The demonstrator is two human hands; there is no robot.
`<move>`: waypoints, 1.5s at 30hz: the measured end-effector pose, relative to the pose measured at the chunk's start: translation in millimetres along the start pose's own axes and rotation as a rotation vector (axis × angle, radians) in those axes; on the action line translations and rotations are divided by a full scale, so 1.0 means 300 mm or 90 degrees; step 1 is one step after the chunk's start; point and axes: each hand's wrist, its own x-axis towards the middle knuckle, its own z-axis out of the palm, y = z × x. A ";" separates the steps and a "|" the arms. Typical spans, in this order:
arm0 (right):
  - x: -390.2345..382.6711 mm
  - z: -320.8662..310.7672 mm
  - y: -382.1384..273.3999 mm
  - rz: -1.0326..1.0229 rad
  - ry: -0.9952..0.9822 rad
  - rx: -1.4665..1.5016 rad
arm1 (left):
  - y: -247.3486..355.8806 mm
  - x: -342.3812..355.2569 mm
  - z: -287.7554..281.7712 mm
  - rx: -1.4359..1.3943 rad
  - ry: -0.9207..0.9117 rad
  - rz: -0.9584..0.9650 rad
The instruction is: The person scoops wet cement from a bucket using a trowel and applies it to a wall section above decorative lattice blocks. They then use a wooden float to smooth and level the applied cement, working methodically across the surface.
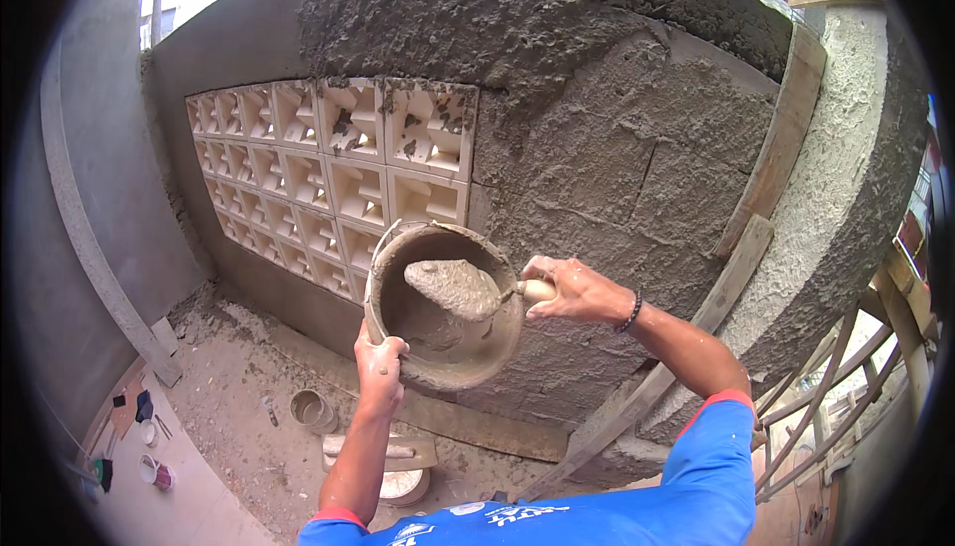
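My left hand (pixel 379 369) grips the near left rim of a bucket (pixel 502 347) that is tilted so its mouth faces me. Grey wet mortar (pixel 423 322) lines the inside of the bucket. In my right hand (pixel 582 290) is the pale handle of a trowel (pixel 458 287), its blade over the bucket's mouth and covered with a heap of mortar. Behind the bucket stands a wall (pixel 637 128), rough with fresh dark mortar along the top and thinner, paler mortar lower down. Pale ventilation blocks (pixel 353 193) are set in the wall, some spattered with mortar.
Wooden boards (pixel 731 277) lean along the wall's right edge beside a rough column (pixel 836 148). On the dirty floor stand a small bucket (pixel 313 412) and a white pail (pixel 405 486) with a float (pixel 383 453) over it. A long batten (pixel 85 218) leans at the left wall.
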 end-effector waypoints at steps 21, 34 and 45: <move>0.163 -1.193 -0.207 -0.114 0.436 -0.152 | -0.127 -0.068 -0.003 0.042 0.096 -0.010; -0.138 -0.875 -0.040 0.061 0.399 -0.049 | -0.227 -0.147 -0.100 0.105 0.048 -0.083; -0.182 0.164 -0.095 0.156 -0.234 -0.161 | -0.240 -0.255 -0.226 0.080 -0.012 -0.141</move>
